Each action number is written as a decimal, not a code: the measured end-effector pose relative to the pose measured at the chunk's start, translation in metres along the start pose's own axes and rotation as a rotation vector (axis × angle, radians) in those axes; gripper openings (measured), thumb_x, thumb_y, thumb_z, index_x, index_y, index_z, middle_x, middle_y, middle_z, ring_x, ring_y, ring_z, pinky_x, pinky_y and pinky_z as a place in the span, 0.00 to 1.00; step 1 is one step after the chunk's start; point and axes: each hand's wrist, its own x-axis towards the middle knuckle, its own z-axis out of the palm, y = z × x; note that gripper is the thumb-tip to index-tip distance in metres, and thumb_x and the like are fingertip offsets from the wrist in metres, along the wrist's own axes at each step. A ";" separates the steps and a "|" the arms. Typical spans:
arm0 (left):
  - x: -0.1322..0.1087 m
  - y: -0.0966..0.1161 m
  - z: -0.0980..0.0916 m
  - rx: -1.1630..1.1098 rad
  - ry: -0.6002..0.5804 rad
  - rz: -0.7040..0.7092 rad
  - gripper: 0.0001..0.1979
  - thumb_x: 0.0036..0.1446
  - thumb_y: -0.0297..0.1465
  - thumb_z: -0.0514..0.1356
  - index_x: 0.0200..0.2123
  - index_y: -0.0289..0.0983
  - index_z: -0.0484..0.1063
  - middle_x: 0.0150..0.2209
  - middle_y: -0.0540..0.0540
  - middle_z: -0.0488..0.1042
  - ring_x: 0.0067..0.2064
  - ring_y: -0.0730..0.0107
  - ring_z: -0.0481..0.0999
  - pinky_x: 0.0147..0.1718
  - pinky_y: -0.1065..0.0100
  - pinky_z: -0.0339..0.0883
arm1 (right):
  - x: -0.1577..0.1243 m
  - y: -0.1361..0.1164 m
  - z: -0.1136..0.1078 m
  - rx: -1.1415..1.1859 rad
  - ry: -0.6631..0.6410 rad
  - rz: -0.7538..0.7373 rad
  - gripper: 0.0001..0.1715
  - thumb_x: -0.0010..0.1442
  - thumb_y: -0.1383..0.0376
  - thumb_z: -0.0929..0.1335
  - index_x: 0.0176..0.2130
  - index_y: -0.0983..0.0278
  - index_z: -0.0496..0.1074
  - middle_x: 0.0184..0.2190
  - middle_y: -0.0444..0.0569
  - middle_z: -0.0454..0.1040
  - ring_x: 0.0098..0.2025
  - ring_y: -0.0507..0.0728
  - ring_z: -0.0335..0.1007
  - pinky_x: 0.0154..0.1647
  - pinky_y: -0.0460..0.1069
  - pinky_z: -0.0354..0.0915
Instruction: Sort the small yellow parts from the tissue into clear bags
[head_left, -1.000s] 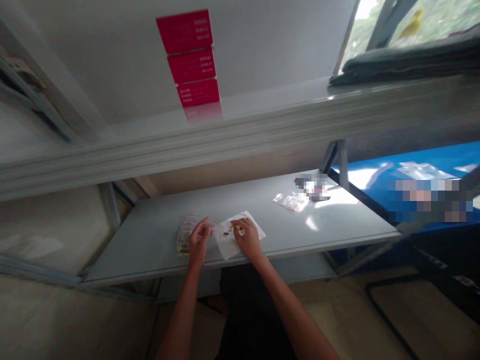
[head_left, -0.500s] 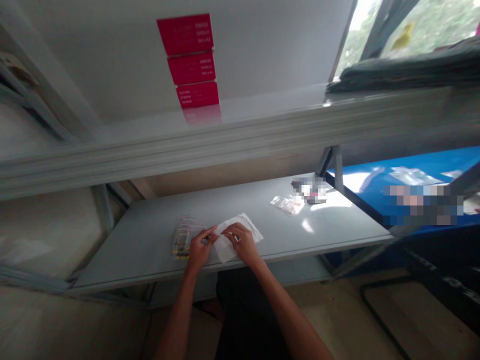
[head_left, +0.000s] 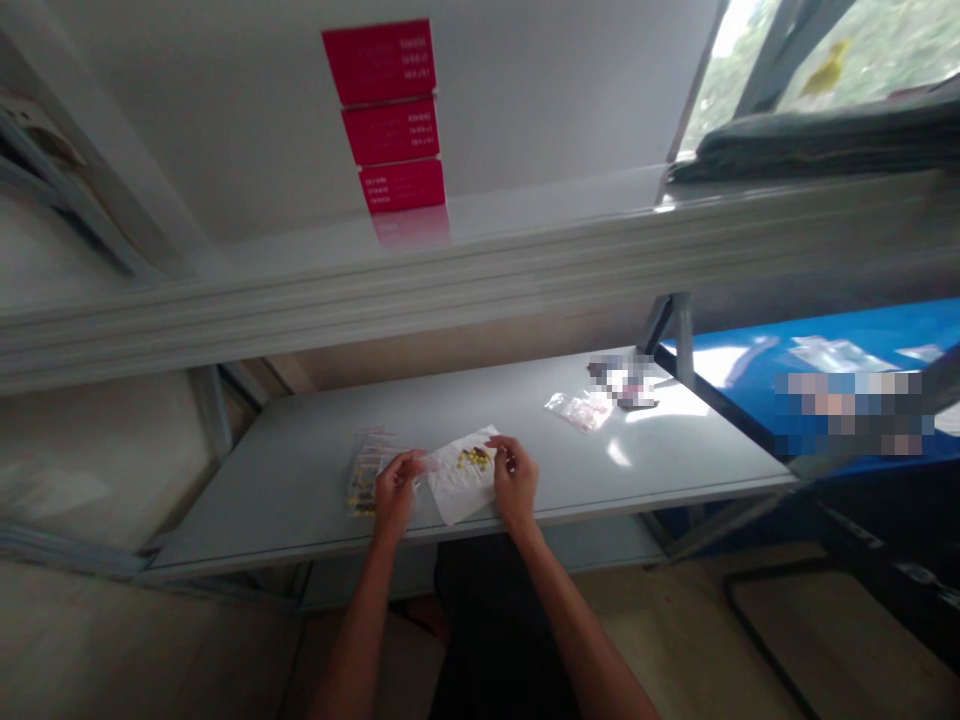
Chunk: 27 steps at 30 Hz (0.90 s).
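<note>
Drew the right hand (head_left: pixel 516 483) away to the right of the white paper sheet (head_left: pixel 454 500), no longer over it as in the earlier frame, and so uncovered a small cluster of yellow pieces (head_left: pixel 474 458) lying on the sheet's far half. Held the left hand (head_left: pixel 394 490) just left of the sheet, with the left fingers (head_left: pixel 411 462) pinched together on what looked like a thin clear plastic film, too faint to be certain. Carried the right fingers (head_left: pixel 510 455) loosely curled, lifted and touching nothing visible. Saw, left of the sheet and under the left hand, a stack of clear bags (head_left: pixel 364 472) with yellow contents. Saw, well right of the sheet, a small clear bag (head_left: pixel 579 410), and beyond it a pixelated heap (head_left: pixel 626 380), impossible to make out. Found all of this on a pale grey metal shelf (head_left: pixel 285 505). Noted, above the sheet, an upper shelf edge (head_left: pixel 450 285), with three red boxes (head_left: pixel 386 100) behind it and a folded dark cloth (head_left: pixel 817 148) further right. Glimpsed, far right of the sheet, a blue surface (head_left: pixel 847 330), and a window (head_left: pixel 825 60) above it.
</note>
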 end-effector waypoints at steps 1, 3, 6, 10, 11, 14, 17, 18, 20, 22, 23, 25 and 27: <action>0.000 0.000 0.000 -0.011 0.018 0.015 0.22 0.56 0.49 0.63 0.42 0.36 0.77 0.38 0.43 0.81 0.38 0.63 0.80 0.39 0.67 0.72 | 0.000 0.004 -0.003 -0.058 -0.006 -0.007 0.14 0.65 0.66 0.62 0.41 0.62 0.77 0.36 0.50 0.79 0.30 0.55 0.69 0.34 0.49 0.64; -0.001 0.000 0.000 -0.023 0.047 0.041 0.21 0.53 0.47 0.67 0.42 0.36 0.76 0.37 0.44 0.79 0.37 0.66 0.78 0.37 0.69 0.71 | -0.001 0.010 -0.007 -0.180 -0.106 -0.057 0.12 0.63 0.67 0.64 0.40 0.62 0.78 0.37 0.50 0.77 0.32 0.56 0.69 0.38 0.50 0.65; -0.001 0.004 0.000 -0.012 0.053 0.041 0.21 0.50 0.45 0.69 0.42 0.36 0.77 0.35 0.46 0.79 0.35 0.68 0.77 0.35 0.71 0.70 | -0.005 0.016 -0.007 -0.333 -0.234 -0.103 0.10 0.62 0.68 0.67 0.40 0.60 0.79 0.42 0.53 0.75 0.41 0.58 0.71 0.44 0.51 0.66; -0.003 0.007 0.001 0.027 -0.033 -0.003 0.21 0.55 0.46 0.65 0.41 0.35 0.80 0.35 0.43 0.81 0.37 0.63 0.79 0.38 0.66 0.72 | -0.008 0.017 -0.004 -0.430 -0.267 -0.112 0.11 0.64 0.69 0.66 0.38 0.61 0.79 0.40 0.55 0.75 0.43 0.61 0.71 0.45 0.52 0.66; -0.003 0.008 0.001 0.044 -0.048 0.000 0.21 0.55 0.46 0.65 0.42 0.35 0.81 0.36 0.42 0.82 0.38 0.61 0.79 0.39 0.65 0.72 | -0.007 0.016 -0.004 -0.415 -0.260 -0.115 0.11 0.65 0.69 0.65 0.38 0.61 0.79 0.40 0.55 0.75 0.43 0.60 0.71 0.45 0.52 0.66; -0.003 0.009 0.001 0.127 -0.085 0.028 0.20 0.54 0.44 0.66 0.44 0.36 0.82 0.38 0.43 0.83 0.38 0.61 0.79 0.40 0.65 0.71 | -0.003 0.010 -0.007 -0.240 -0.258 -0.119 0.11 0.67 0.65 0.65 0.39 0.61 0.78 0.41 0.53 0.76 0.39 0.58 0.71 0.42 0.51 0.66; -0.003 0.011 0.001 0.200 -0.144 0.059 0.18 0.54 0.42 0.67 0.45 0.38 0.82 0.39 0.43 0.83 0.37 0.62 0.78 0.40 0.65 0.71 | -0.001 0.000 -0.008 0.016 -0.342 -0.108 0.11 0.67 0.60 0.66 0.39 0.61 0.77 0.39 0.50 0.79 0.32 0.55 0.69 0.35 0.48 0.65; -0.003 0.011 0.001 0.216 -0.166 0.067 0.18 0.54 0.41 0.67 0.45 0.39 0.82 0.40 0.43 0.83 0.37 0.63 0.78 0.40 0.65 0.71 | -0.001 -0.003 -0.007 0.077 -0.379 -0.107 0.11 0.66 0.59 0.67 0.38 0.61 0.78 0.38 0.49 0.79 0.31 0.54 0.68 0.33 0.48 0.64; -0.003 0.013 0.002 0.235 -0.205 0.081 0.17 0.55 0.41 0.67 0.46 0.40 0.82 0.42 0.43 0.83 0.38 0.62 0.79 0.40 0.64 0.72 | -0.003 -0.008 -0.002 0.122 -0.457 -0.120 0.09 0.64 0.60 0.69 0.37 0.61 0.78 0.36 0.48 0.80 0.29 0.54 0.67 0.32 0.48 0.64; -0.004 0.015 0.003 0.242 -0.250 0.097 0.17 0.56 0.41 0.66 0.46 0.41 0.82 0.44 0.43 0.83 0.41 0.61 0.80 0.43 0.63 0.72 | -0.006 -0.010 0.002 0.100 -0.519 -0.136 0.07 0.63 0.61 0.70 0.38 0.60 0.79 0.34 0.46 0.80 0.27 0.53 0.65 0.32 0.48 0.64; -0.004 0.015 0.003 0.241 -0.275 0.104 0.16 0.56 0.40 0.66 0.46 0.41 0.82 0.45 0.43 0.83 0.43 0.60 0.80 0.44 0.63 0.72 | -0.007 -0.010 0.003 0.088 -0.541 -0.136 0.07 0.63 0.62 0.70 0.39 0.59 0.80 0.35 0.46 0.80 0.26 0.52 0.65 0.32 0.48 0.64; -0.004 0.016 0.004 0.234 -0.318 0.106 0.16 0.56 0.41 0.67 0.46 0.40 0.82 0.45 0.42 0.83 0.45 0.58 0.81 0.47 0.61 0.72 | -0.009 -0.010 0.003 0.086 -0.587 -0.130 0.09 0.62 0.63 0.69 0.41 0.59 0.80 0.38 0.46 0.81 0.25 0.51 0.65 0.31 0.48 0.65; -0.004 0.016 0.005 0.224 -0.319 0.089 0.16 0.56 0.41 0.66 0.45 0.40 0.82 0.46 0.41 0.82 0.47 0.57 0.81 0.49 0.60 0.72 | -0.009 -0.010 0.001 0.103 -0.628 -0.131 0.11 0.63 0.64 0.68 0.44 0.58 0.80 0.44 0.46 0.81 0.26 0.51 0.67 0.30 0.47 0.65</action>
